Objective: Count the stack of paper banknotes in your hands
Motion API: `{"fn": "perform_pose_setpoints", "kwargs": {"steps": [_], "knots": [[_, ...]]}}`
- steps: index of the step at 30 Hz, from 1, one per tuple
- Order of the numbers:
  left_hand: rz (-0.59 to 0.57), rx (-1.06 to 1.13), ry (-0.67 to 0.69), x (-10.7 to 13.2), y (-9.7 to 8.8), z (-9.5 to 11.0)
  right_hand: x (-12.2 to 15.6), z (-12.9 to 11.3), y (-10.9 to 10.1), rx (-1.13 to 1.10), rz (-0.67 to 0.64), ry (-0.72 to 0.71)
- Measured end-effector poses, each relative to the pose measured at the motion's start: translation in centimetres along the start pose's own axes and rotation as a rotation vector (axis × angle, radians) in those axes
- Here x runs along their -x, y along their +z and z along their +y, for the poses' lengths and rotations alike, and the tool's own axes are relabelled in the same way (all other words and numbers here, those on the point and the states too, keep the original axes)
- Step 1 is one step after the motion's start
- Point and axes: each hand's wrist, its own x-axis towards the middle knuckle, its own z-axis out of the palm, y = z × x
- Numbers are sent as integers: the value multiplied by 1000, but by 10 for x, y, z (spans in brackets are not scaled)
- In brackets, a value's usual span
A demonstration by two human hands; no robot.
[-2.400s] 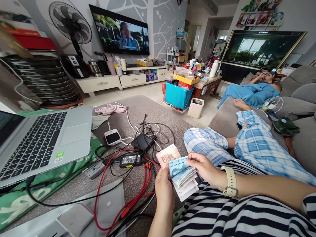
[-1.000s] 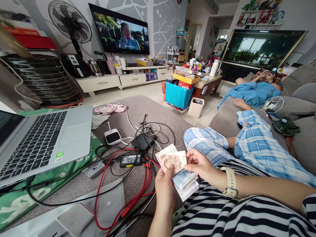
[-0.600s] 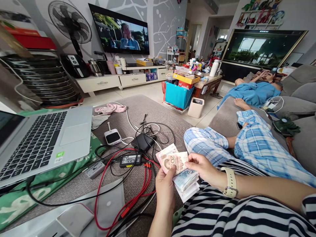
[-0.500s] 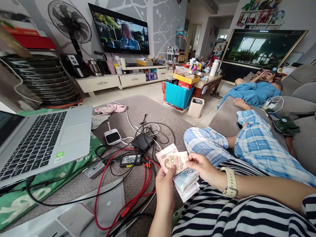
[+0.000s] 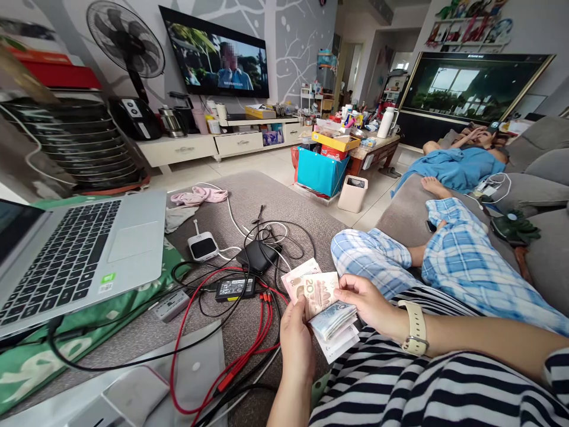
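Between my two hands is a fanned stack of banknotes (image 5: 323,293). The brownish note on top shows a "20", a pinkish note juts out behind it, and folded bluish notes (image 5: 333,321) lie below. My left hand (image 5: 297,338) grips the stack from the left, its thumb along the left edge of the 20 note. With thumb and fingertips, my right hand (image 5: 368,303) pinches the right edge of the 20 note. A pale watch (image 5: 414,329) is on the right wrist. A whitish note sticks out at the bottom of the stack.
On the left an open laptop (image 5: 89,249) rests on green cloth. Tangled cables, a black power adapter (image 5: 235,289) and a small white device (image 5: 203,246) lie on the grey sofa seat. Another person lies under a blue cover (image 5: 448,169) at the right.
My left thumb has slid left and down across the face of the 20 note towards its edge. The notes have shifted slightly. My right hand keeps its pinch.
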Motion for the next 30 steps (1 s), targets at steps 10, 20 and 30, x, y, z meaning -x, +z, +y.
{"fn": "perform_pose_setpoints", "kwargs": {"steps": [10,20,30], "knots": [[45,-81,44,5,3,8,0,0,0,-9,-21,-8],[53,-94,40,9,6,11,-2,0,0,-36,-30,-7],[43,-77,26,7,4,9,-1,0,0,-53,-59,-10]]}}
